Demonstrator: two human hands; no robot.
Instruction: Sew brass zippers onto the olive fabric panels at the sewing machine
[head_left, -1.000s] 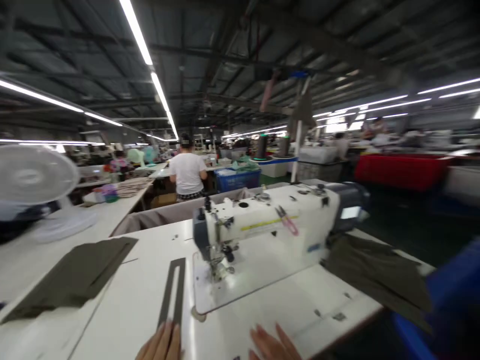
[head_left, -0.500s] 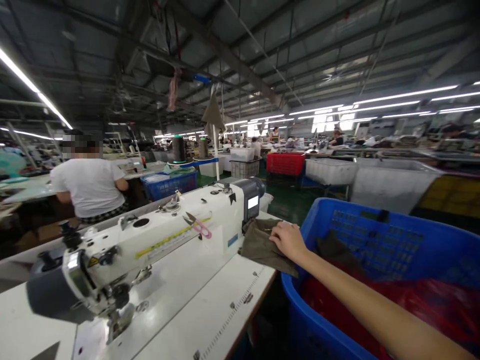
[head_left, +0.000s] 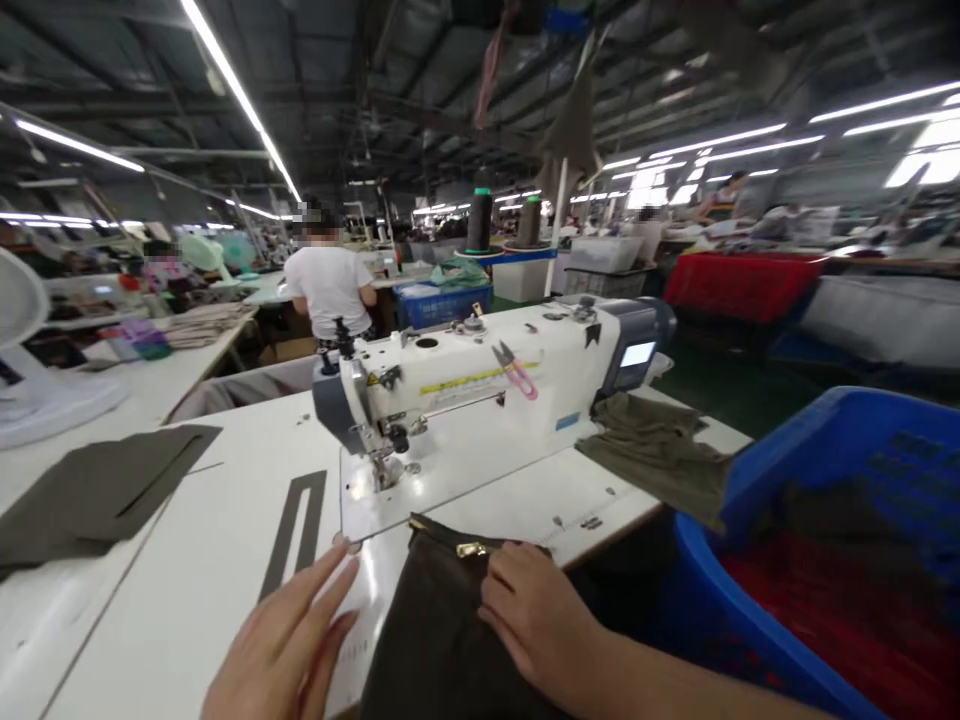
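Note:
A dark olive fabric piece [head_left: 435, 620] with a brass zipper end lies on the white table [head_left: 217, 560] in front of the sewing machine [head_left: 480, 390]. My right hand [head_left: 536, 615] rests on its right edge, fingers curled down onto the cloth. My left hand [head_left: 289, 640] lies just left of the piece, fingers stretched flat on the table, holding nothing. More olive fabric [head_left: 660, 450] is heaped at the machine's right end.
A blue crate [head_left: 750, 590] with red lining stands at the right of the table. A long dark template strip [head_left: 292, 530] and a flat olive stack [head_left: 97, 490] lie to the left. A white fan [head_left: 30, 370] stands far left. A person in a white shirt [head_left: 330, 285] works behind.
My right hand left the fabric heap by the crate and now holds a dark piece in front of the machine. My left hand has come back into view. The view swung left.

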